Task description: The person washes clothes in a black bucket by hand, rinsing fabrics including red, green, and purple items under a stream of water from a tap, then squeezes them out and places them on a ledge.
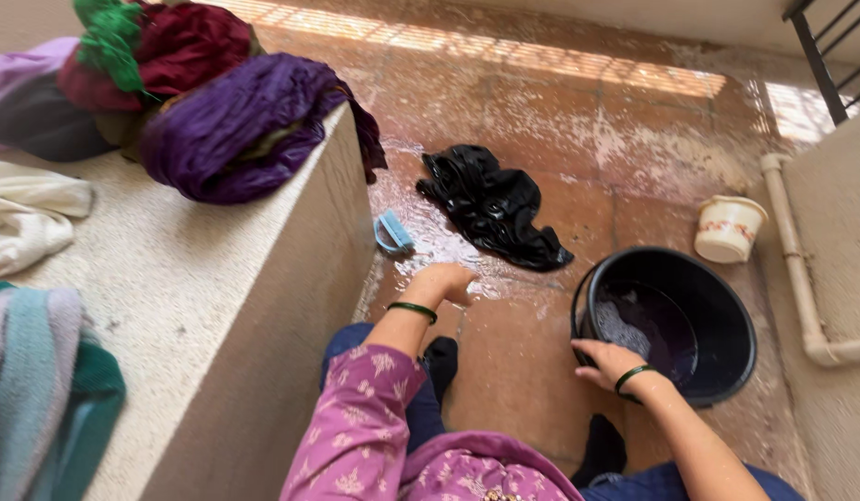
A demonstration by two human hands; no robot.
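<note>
My left hand (pixel 442 281) reaches down to the wet tiled floor (pixel 560 139), fingers curled, close to a small blue scrub brush (pixel 393 233) and the near edge of a wet black garment (pixel 493 206) spread on the tiles. It holds nothing that I can see. My right hand (pixel 604 361) rests on the near rim of a black tub (pixel 676 320), which has soapy water and dark cloth inside. Both wrists wear green bangles. I wear a pink patterned sleeve and dark trousers.
A low concrete ledge (pixel 198 306) on the left carries purple (pixel 244 125), maroon and green clothes, a white cloth (pixel 26 218) and a striped towel (pixel 40 380). A cream mug (pixel 728 228) stands beyond the tub. A white pipe (pixel 801 269) runs along the right wall.
</note>
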